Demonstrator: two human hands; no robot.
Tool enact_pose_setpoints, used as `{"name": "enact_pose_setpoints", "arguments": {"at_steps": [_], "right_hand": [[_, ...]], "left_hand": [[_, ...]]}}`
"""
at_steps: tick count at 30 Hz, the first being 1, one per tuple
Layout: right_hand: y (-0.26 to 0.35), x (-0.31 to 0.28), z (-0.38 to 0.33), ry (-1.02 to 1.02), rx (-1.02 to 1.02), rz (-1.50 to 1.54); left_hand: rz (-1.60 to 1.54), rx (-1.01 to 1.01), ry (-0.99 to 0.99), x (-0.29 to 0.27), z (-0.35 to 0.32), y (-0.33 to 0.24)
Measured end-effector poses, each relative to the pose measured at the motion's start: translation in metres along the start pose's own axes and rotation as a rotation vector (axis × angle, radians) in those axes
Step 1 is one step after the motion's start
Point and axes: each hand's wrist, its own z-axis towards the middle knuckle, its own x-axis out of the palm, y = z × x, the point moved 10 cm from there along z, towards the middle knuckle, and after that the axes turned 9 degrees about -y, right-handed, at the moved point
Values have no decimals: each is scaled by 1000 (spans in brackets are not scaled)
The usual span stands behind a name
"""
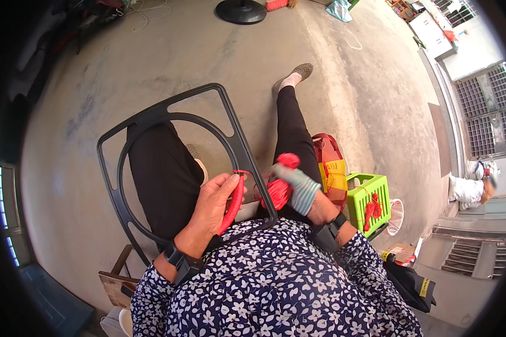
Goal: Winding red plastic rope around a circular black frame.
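L hand [215, 203] grips black frame [230, 135] at red-wrapped section [233, 203], fingers curled. R hand [302, 190], gloved, closed on red cord bundle [280, 188] just right of frame edge. Green crate [367, 202] farther right.

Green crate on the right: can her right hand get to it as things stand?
Probably yes. The green crate sits on the floor just beside the right hand, nothing between them, but that hand is gloved and holds a bundle of red cord.

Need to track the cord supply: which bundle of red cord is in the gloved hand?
The red cord bundle over the lap, gripped by the gloved right hand; the other red bundle hangs on the green crate.
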Motion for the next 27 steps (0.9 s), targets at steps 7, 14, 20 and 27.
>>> {"name": "enact_pose_setpoints", "arguments": {"at_steps": [7,14,20,27], "right_hand": [[72,-33,-22,93,-341,623],[47,-32,-34,144,-237,131],[41,-37,-26,38,-197,153],[96,-184,6,-256,-737,547]], "left_hand": [[110,-26,71,8,-6,2],[115,-2,49,1,-7,5],[4,36,-9,6,-5,-8],[39,-18,6,2,-7,-3]]}}
